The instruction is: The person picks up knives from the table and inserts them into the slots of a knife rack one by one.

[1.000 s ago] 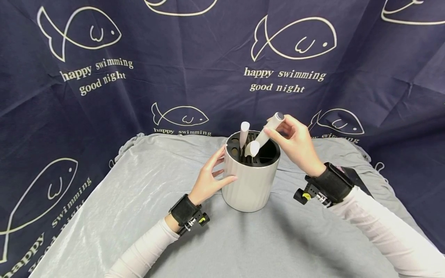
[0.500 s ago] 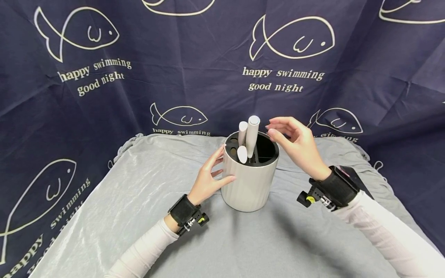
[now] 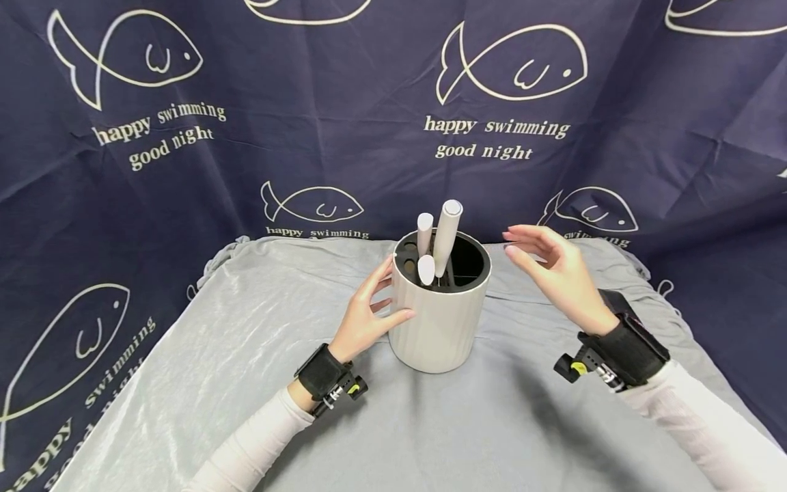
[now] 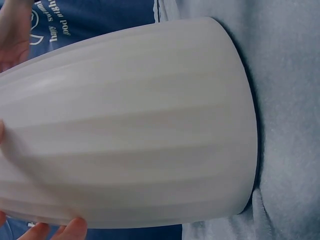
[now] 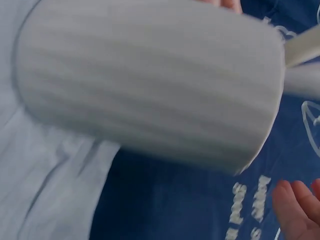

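A white, ribbed, round knife holder (image 3: 435, 335) with a black slotted top stands upright on the grey cloth. Three white handles rise from its slots: a tall, thick one (image 3: 447, 236), a thinner one (image 3: 424, 232) at the back and a short one (image 3: 426, 270) in front. My left hand (image 3: 361, 320) holds the holder's left side, thumb on the front wall and fingers round the far side. To the right of the holder my right hand (image 3: 556, 273) is in the air, fingers loosely bent and holding nothing. Whatever sits below the handles is hidden inside the slots.
A grey cloth (image 3: 443, 430) covers the table. Behind it hangs a dark blue curtain (image 3: 369, 123) with white fish drawings and lettering. The holder's right side has a wide dark compartment (image 3: 468, 263).
My right hand lowered the thick white handle into the holder, let go of it, and has drawn away to the right. The left hand stays on the holder.
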The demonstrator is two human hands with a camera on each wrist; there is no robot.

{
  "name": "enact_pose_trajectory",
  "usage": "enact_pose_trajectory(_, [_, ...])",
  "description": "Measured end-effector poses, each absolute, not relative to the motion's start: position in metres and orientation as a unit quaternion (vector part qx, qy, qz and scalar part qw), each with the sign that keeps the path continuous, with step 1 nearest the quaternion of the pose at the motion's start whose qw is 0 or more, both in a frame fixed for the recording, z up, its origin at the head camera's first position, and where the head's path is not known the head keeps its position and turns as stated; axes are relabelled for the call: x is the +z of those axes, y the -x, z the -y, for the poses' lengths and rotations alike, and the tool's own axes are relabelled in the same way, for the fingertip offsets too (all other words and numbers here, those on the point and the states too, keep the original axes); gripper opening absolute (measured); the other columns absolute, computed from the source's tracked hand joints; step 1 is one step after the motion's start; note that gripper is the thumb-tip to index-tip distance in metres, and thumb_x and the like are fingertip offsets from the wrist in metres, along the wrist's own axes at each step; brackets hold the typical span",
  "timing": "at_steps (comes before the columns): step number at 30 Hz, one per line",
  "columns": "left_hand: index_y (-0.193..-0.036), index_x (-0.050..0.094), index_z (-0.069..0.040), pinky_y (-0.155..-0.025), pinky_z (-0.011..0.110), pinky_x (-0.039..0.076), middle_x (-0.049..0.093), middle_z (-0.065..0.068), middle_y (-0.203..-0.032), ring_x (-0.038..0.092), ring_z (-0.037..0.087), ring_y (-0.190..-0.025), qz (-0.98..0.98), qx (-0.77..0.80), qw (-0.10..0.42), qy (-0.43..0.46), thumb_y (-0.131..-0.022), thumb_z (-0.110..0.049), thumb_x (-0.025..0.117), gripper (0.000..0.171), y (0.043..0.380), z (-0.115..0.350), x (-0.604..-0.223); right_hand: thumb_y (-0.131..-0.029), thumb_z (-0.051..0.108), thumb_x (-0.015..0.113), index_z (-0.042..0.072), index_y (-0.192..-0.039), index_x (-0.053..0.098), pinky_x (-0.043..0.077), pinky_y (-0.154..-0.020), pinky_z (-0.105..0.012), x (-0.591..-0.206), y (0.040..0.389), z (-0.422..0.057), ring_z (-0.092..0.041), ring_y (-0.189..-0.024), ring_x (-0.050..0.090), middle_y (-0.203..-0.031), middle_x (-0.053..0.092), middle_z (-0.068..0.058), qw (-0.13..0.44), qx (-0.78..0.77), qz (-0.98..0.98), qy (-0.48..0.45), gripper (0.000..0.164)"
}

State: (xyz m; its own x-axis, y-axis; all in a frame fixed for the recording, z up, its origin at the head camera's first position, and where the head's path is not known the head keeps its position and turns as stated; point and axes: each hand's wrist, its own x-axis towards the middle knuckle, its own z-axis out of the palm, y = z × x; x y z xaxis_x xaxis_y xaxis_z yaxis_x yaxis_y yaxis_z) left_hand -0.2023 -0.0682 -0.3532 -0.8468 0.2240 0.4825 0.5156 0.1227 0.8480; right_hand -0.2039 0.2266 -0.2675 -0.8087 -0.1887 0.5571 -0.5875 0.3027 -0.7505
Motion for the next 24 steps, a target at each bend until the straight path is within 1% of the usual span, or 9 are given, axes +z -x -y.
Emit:
enact_pose_trajectory(3, [-0.153, 0.031, -0.012, -0.098, 0.052, 0.048, 0.039, 0.014, -0.151, 0.046, 0.035, -0.130, 0.737, -0.615, 0.124, 0.251, -0.076, 0.004, 0.079, 0.091, 0.211, 0.070, -0.364, -0.094, 0.008, 0.064, -0.001, -0.126, 0.058, 0.051, -0.084, -0.011, -0.274, 0.203, -0.242, 0.001, -0.104, 0.061, -0.116, 0.064, 0.018, 0.192, 0.507, 0.812, -0.219, 0.034])
enact_pose_trajectory(6, [-0.152, 0.033, -0.016, -0.098, 0.050, 0.049, 0.041, 0.011, -0.150, 0.047, 0.031, -0.129, 0.737, -0.613, 0.127, 0.255, -0.076, 0.001, 0.080, 0.091, 0.213, 0.071, -0.368, -0.093, 0.009, 0.065, -0.003, -0.127, 0.057, 0.049, -0.084, -0.009, -0.282, 0.202, -0.257, 0.004, -0.102, 0.060, -0.115, 0.062, 0.021, 0.196, 0.487, 0.828, -0.196, 0.037])
enact_pose_trajectory(12, [-0.152, 0.034, -0.022, -0.097, 0.045, 0.051, 0.043, 0.007, -0.148, 0.049, 0.026, -0.128, 0.739, -0.609, 0.132, 0.258, -0.077, -0.003, 0.081, 0.091, 0.212, 0.072, -0.368, -0.092, 0.007, 0.066, 0.000, -0.127, 0.058, 0.047, -0.084, -0.007, -0.295, 0.200, -0.285, 0.005, -0.102, 0.060, -0.114, 0.061, 0.022, 0.211, 0.478, 0.836, -0.170, 0.036])
enact_pose_trajectory(19, [-0.152, 0.034, -0.021, -0.097, 0.043, 0.051, 0.042, 0.007, -0.149, 0.049, 0.026, -0.128, 0.740, -0.608, 0.131, 0.255, -0.076, -0.001, 0.081, 0.091, 0.212, 0.071, -0.367, -0.092, 0.007, 0.066, 0.008, -0.130, 0.059, 0.046, -0.082, -0.005, -0.305, 0.197, -0.313, 0.007, -0.102, 0.059, -0.116, 0.060, 0.023, 0.215, 0.488, 0.835, -0.139, 0.039])
enact_pose_trajectory(24, [-0.151, 0.035, -0.015, -0.098, 0.049, 0.050, 0.042, 0.013, -0.148, 0.048, 0.032, -0.128, 0.734, -0.613, 0.133, 0.260, -0.077, 0.000, 0.080, 0.088, 0.212, 0.071, -0.367, -0.091, 0.005, 0.066, 0.011, -0.129, 0.060, 0.045, -0.081, -0.004, -0.310, 0.191, -0.329, 0.008, -0.101, 0.059, -0.115, 0.060, 0.024, 0.227, 0.487, 0.834, -0.122, 0.039])
